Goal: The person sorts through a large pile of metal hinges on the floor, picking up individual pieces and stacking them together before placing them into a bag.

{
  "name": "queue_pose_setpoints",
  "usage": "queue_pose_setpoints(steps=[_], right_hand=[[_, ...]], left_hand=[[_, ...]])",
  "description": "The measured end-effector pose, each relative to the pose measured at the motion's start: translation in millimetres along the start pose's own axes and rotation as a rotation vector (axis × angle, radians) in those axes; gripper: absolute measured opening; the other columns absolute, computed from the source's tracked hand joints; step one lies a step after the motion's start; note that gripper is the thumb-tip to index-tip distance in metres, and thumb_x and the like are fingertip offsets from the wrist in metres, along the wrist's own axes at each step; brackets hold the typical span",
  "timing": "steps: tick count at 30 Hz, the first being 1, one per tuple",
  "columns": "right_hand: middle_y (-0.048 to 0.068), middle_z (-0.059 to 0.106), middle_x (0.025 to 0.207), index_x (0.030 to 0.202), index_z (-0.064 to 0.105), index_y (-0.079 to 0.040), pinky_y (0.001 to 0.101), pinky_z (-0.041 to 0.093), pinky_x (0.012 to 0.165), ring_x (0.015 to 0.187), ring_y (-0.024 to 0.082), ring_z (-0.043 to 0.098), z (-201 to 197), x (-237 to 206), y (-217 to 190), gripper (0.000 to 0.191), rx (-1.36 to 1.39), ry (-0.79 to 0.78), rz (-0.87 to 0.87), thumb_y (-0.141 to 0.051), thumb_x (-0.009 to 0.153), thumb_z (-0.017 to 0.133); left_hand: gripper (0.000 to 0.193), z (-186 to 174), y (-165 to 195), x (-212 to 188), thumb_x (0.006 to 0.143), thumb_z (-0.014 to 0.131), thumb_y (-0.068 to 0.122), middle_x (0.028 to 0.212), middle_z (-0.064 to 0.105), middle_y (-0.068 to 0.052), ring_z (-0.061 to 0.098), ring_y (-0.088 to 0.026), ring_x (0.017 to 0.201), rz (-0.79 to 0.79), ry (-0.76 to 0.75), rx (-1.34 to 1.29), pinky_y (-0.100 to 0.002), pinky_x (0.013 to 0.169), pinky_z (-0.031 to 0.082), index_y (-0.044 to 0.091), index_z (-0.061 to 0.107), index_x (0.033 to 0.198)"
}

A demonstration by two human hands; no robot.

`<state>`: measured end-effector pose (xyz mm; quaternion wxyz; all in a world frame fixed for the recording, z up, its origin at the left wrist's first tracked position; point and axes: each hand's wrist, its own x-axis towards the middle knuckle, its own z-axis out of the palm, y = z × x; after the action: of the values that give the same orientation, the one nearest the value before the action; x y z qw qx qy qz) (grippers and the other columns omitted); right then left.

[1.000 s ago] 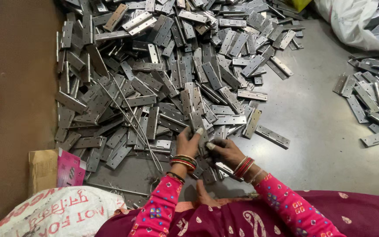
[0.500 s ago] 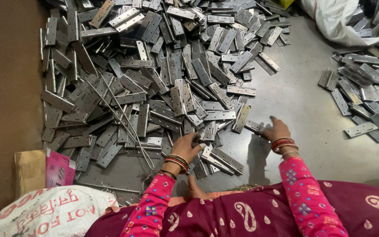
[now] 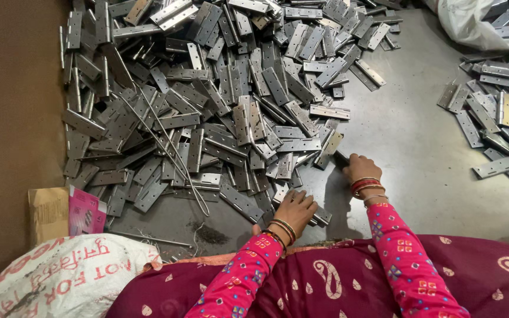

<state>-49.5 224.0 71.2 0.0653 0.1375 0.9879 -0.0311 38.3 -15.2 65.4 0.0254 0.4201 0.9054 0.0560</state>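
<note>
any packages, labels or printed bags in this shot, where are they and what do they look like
White woven sack: bottom left, bulging, red print.
Pink printed card packet: left, above the sack, flat and rectangular.
Brown cardboard box: beside the packet, at the floor's edge.
White plastic bag: top right, crumpled, print not visible.

Flat brown cardboard box (image 3: 47, 214) seen at lower left, at edge of grey floor. Small pink printed carton (image 3: 86, 212) leaned against its right side, touching. White woven plastic sack with red lettering (image 3: 60, 274) laid just below both, bottom left corner. Second white plastic sack (image 3: 472, 23) seen at top right, partly cut off.
</note>
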Motion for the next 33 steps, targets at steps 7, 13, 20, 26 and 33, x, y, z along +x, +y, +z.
queue_pose_setpoints(steps=[7,13,20,26,33], right_hand=[[0.006,0.058,0.146,0.123,0.065,-0.016,0.0506,0.046,0.103,0.137,0.028,0.053,3.8,17.7,4.9,0.041,0.117,0.267,-0.459,-0.028,0.084,0.068],[0.005,0.047,0.152,0.147,0.048,-0.021,0.0539,0.042,0.102,0.132,0.033,0.048,-2.5,23.9,-17.7,0.086,0.069,0.044,-0.526,-0.024,0.066,0.077],[0.011,0.063,0.138,0.127,0.065,-0.019,0.0521,0.046,0.106,0.133,0.034,0.053,-12.5,27.9,-11.8,0.065,-0.128,-0.236,-0.212,-0.053,0.075,0.084],[0.022,0.075,0.109,0.113,0.070,-0.003,0.0436,0.057,0.091,0.104,0.039,0.072,8.1,32.6,-0.1,0.074,0.170,-0.358,-0.229,-0.056,0.064,0.090],[0.021,0.076,0.104,0.112,0.068,0.000,0.0455,0.062,0.080,0.091,0.034,0.075,-31.2,46.2,-45.7,0.064,0.611,-0.316,-0.146,-0.045,0.070,0.087]], left_hand=[[0.024,21.3,-3.3,3.9,0.089,0.069,0.016,0.112,0.069,-0.008,0.063,-0.026,0.109,0.034,0.000,0.076,-0.040,0.095,0.049,0.010,0.067,0.112],[0.016,30.6,-3.4,2.1,0.086,0.071,0.020,0.103,0.066,-0.005,0.064,-0.025,0.104,-0.039,0.263,0.046,-0.043,0.090,0.048,0.014,0.067,0.100],[0.028,38.4,-16.3,14.3,0.086,0.071,0.026,0.106,0.065,-0.011,0.066,-0.032,0.104,-0.349,0.147,-0.328,-0.049,0.083,0.055,0.007,0.065,0.106],[0.042,25.3,-70.2,14.9,0.087,0.071,0.035,0.108,0.070,-0.023,0.067,-0.041,0.102,-0.745,0.348,-0.716,-0.051,0.088,0.053,0.002,0.067,0.114],[0.048,7.6,-158.6,0.9,0.083,0.067,0.029,0.111,0.073,-0.029,0.074,-0.042,0.103,-1.309,0.841,-1.130,-0.046,0.092,0.056,-0.008,0.068,0.114]])
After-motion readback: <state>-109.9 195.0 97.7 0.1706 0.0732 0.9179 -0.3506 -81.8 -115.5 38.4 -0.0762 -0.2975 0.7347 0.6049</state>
